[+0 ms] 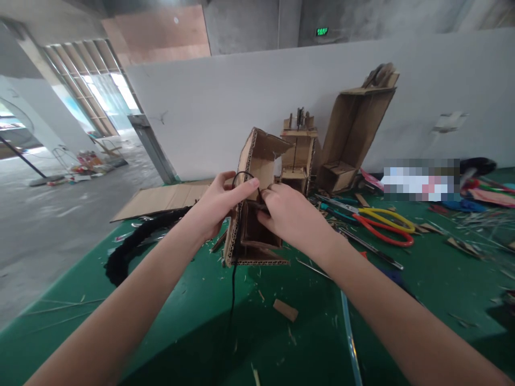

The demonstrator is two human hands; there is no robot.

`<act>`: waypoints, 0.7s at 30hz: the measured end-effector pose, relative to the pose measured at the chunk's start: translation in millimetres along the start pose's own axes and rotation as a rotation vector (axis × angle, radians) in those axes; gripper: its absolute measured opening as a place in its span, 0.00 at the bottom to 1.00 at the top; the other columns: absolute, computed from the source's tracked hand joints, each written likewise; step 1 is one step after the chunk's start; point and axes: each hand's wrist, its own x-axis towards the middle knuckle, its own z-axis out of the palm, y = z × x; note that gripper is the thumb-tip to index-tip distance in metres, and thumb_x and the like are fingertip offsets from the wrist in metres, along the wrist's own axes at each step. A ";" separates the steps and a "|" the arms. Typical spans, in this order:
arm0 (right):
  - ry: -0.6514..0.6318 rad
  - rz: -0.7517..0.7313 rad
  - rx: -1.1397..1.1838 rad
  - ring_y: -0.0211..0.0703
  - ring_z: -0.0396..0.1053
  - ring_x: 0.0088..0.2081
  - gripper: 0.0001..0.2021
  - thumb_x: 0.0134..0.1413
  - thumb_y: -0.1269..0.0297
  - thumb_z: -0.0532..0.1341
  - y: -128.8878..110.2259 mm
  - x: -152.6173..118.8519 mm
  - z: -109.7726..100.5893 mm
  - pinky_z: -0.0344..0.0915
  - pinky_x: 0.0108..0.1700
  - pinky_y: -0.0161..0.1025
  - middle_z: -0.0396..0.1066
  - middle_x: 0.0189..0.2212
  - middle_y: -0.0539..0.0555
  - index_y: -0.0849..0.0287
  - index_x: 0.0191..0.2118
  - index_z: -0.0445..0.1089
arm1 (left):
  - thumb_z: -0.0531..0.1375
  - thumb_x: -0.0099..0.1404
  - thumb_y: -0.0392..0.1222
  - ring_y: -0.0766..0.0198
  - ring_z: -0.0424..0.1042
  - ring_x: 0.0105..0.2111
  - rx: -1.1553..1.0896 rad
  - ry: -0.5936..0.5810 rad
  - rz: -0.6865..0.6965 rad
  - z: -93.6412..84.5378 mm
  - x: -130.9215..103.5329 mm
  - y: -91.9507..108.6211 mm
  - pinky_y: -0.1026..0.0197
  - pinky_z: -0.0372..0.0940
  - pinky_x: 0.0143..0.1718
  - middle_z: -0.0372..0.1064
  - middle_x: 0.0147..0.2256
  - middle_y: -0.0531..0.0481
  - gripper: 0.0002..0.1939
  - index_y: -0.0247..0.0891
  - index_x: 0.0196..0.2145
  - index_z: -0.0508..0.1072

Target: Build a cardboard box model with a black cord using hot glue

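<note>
An open-fronted cardboard box [264, 161] stands tilted in front of me above the green table. My left hand [221, 206] grips its left wall, with the thumb over the edge. A thin black cord [233, 287] loops over that wall near my thumb and hangs below the box. My right hand [292, 212] reaches into the open front with its fingers closed on the cord; the fingertips are partly hidden. Inside the lower part sits a smaller cardboard compartment [257, 230].
Two more cardboard structures [300, 153] [350, 128] stand behind, against the white wall. Scissors with red and yellow handles [386, 222] and a pen-like tool [374, 249] lie right. A black fuzzy roll [132, 244] and a flat cardboard sheet [169, 198] lie left. Scraps litter the green table [193, 321].
</note>
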 end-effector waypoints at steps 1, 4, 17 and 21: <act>-0.005 -0.009 -0.007 0.47 0.65 0.36 0.09 0.51 0.72 0.54 0.4 -0.2 0.1 0.60 0.35 0.42 0.68 0.32 0.60 0.67 0.37 0.69 | 0.67 0.49 0.51 0.51 0.71 0.42 -0.009 -0.007 0.004 0.2 -0.2 -0.5 0.53 0.67 0.40 0.67 0.43 0.40 0.33 0.38 0.50 0.63; -0.005 -0.021 -0.006 0.47 0.65 0.35 0.09 0.51 0.73 0.54 2.0 -0.7 0.6 0.59 0.34 0.41 0.69 0.31 0.60 0.67 0.37 0.69 | 0.67 0.49 0.51 0.50 0.71 0.42 -0.023 -0.024 0.014 -1.8 1.5 -4.1 0.52 0.67 0.40 0.66 0.46 0.39 0.35 0.39 0.52 0.61; -0.022 0.009 0.094 0.45 0.66 0.32 0.07 0.50 0.71 0.54 4.5 -0.7 0.1 0.58 0.34 0.41 0.70 0.30 0.59 0.65 0.34 0.68 | 0.67 0.48 0.51 0.50 0.69 0.45 0.026 -0.030 0.026 -2.2 0.3 -1.7 0.52 0.67 0.41 0.62 0.50 0.37 0.40 0.39 0.55 0.57; -0.034 0.006 0.107 0.44 0.65 0.31 0.07 0.50 0.71 0.54 4.3 -1.0 -0.5 0.57 0.32 0.40 0.70 0.28 0.59 0.65 0.33 0.68 | 0.67 0.48 0.51 0.49 0.69 0.45 0.027 -0.033 0.029 -0.8 -1.2 -0.1 0.51 0.67 0.42 0.61 0.51 0.37 0.41 0.38 0.56 0.56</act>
